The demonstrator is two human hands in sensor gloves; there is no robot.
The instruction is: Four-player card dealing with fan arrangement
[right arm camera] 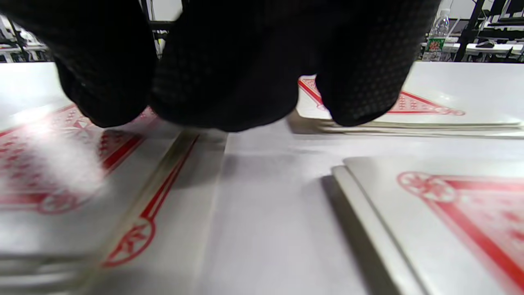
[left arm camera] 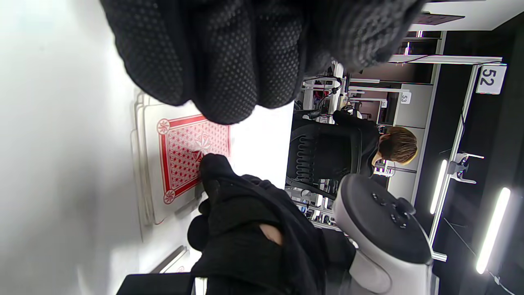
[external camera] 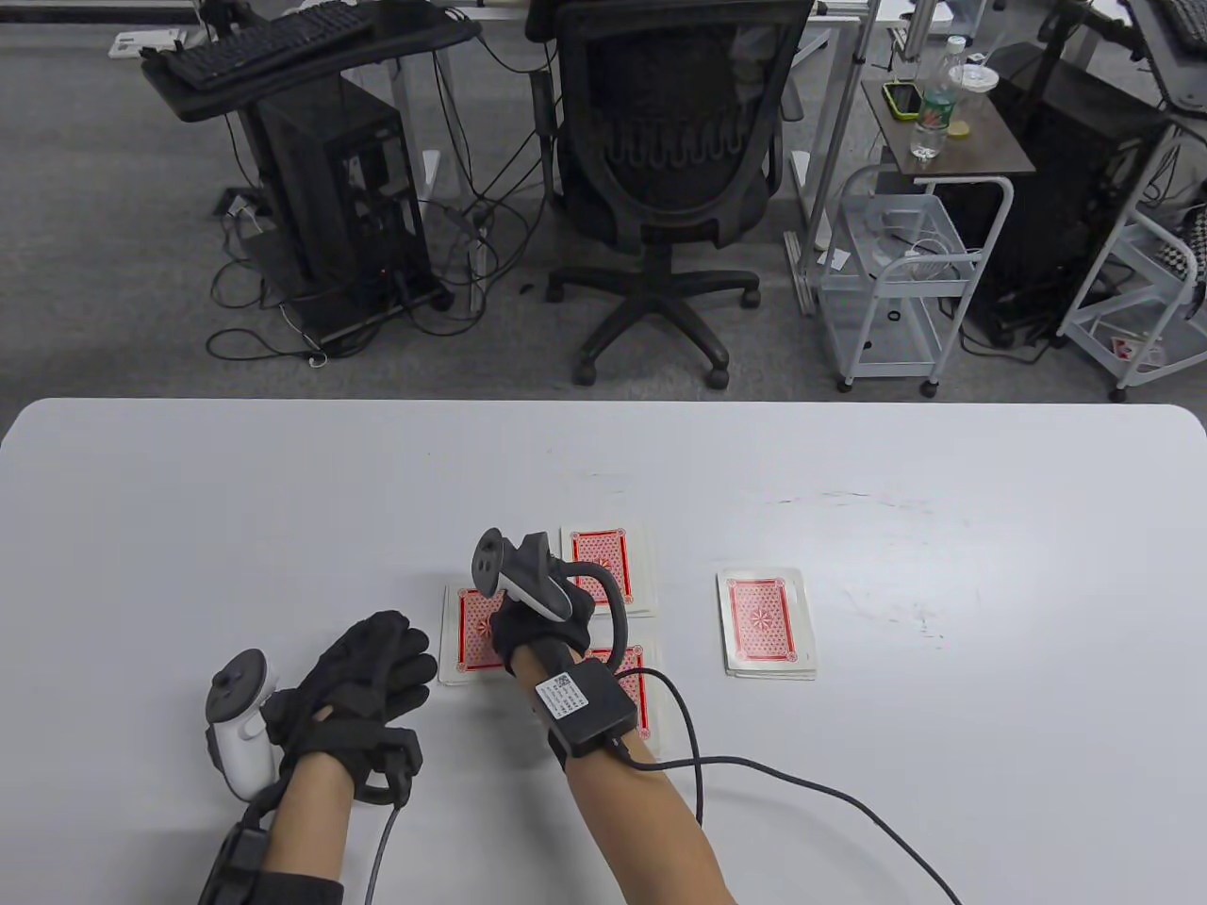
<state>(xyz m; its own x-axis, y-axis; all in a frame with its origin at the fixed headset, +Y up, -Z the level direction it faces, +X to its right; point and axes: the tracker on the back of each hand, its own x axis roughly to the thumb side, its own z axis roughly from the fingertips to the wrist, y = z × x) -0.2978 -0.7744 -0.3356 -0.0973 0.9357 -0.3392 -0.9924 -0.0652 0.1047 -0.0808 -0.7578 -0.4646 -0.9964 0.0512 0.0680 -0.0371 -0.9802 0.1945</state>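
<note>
Fanning step: right hand (external camera: 528, 613) fingertips curled onto centre-left pile (external camera: 467, 641), grip unclear, left hand (external camera: 363, 679) relaxed; next, spread sideways.

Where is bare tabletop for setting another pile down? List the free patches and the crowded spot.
Free: the white table left of and beyond the three red-backed card piles; the stretch right of the separate red-backed pile, up to the far edge. Crowded: around the right hand, which rests on the left pile, with the far pile and near pile close by.
</note>
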